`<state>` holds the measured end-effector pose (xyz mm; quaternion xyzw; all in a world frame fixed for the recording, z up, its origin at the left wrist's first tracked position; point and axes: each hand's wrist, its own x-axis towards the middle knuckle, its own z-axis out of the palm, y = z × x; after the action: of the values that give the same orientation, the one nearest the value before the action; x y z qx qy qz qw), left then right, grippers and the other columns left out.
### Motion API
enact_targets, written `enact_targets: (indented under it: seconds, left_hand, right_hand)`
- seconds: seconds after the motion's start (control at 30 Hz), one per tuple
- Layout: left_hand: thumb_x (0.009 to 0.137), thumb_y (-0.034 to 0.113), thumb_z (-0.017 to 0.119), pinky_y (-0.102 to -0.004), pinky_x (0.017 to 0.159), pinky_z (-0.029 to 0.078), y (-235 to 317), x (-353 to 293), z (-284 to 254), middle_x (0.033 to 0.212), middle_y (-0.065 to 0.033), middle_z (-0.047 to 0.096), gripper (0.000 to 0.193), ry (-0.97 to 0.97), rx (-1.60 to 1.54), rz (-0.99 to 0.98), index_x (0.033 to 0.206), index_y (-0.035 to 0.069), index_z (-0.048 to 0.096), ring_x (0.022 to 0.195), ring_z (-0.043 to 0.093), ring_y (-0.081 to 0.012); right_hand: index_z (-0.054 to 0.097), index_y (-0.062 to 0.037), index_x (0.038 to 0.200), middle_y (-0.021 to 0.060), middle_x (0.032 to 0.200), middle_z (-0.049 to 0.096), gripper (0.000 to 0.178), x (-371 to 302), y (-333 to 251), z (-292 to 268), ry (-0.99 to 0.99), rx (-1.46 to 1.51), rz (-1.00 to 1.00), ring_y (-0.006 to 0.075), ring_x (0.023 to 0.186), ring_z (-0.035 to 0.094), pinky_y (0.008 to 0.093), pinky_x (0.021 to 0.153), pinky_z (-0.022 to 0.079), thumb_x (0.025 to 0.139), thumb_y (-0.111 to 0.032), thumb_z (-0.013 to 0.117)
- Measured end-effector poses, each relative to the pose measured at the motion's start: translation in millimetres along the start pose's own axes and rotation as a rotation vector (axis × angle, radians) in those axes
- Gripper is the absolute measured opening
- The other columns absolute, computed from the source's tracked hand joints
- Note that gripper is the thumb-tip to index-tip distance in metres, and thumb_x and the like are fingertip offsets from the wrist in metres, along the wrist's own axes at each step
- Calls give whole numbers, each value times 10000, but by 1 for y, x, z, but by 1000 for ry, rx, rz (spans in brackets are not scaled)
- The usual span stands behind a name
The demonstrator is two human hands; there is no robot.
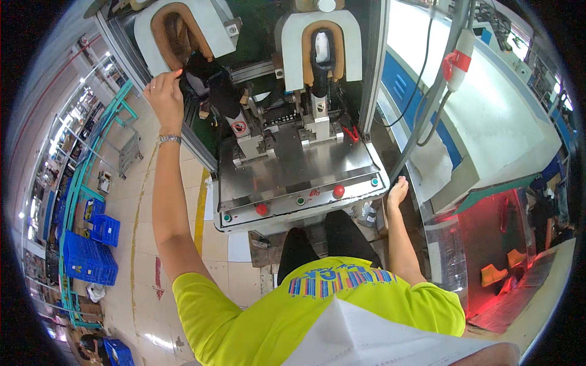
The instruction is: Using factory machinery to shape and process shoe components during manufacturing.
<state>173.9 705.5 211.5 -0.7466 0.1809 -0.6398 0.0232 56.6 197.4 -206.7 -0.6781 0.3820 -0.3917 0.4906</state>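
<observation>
My left hand (163,97) is raised beside the left post of a two-station press, near a black shoe upper (213,79) on the left form. Its fingers are loosely bent and nothing shows in them. Behind that upper stands a white mould block (149,39) with a brown padded lining. A second dark piece, pale on top (322,47), sits inside the right mould block (353,46). My right hand (398,191) is low beside the press's right front corner, fingers loosely extended, with nothing visible in it. Below the forms lies the metal bed (293,171).
The front panel carries two red buttons (339,191) and several green ones. At right stand a white-and-blue machine (488,122), a hanging cable with a red-and-white connector (456,64), and a red-lit compartment holding orange boot-shaped pieces (493,275). Blue crates (90,259) stand at left.
</observation>
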Motion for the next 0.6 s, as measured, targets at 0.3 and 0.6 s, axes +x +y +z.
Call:
enact_targets:
  seconds: [0.3,0.6]
  left_hand:
    - [721,-77,533,-370,712,432,62,-2,-102,868,-65,602,177,448,-254,90,807,71,575,834,535,-227]
    - [749,-15,570,-336,592,448,202,-45,-74,877,-69,575,172,424,-983,209,869,103,532,756,513,-214]
  right_hand:
    - [576,20,927,70,889,586,163,-37,-140,-63,-445,206,-321,132,859,532,250,771,416,842,-96,500]
    - [571,-15,1035,48,992,597,396,-54,-301,-72,-1335,526,-186,120,920,545,266,812,423,838,-356,537]
